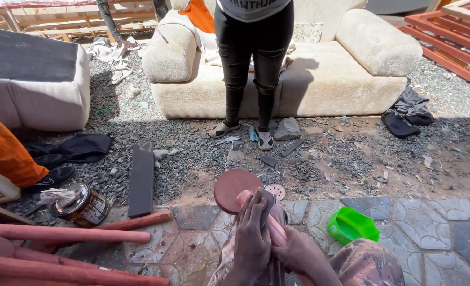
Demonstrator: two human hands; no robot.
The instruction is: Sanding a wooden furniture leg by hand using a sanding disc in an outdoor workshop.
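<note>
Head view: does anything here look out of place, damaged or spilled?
Yes. Dark cloths and pale rags lie scattered over the gravel beside the beige sofa. A white rag is stuffed into an open metal tin. Both hands grip a reddish turned wooden piece; it looks intact.

patterned paving (436,233): green plastic tub (351,225), paint tin (81,205) (rag on top), reddish poles (65,233).

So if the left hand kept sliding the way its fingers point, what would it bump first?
Probably the round reddish-brown disc topping the pink leg; the left hand points up toward it. Depth is unclear.
</note>
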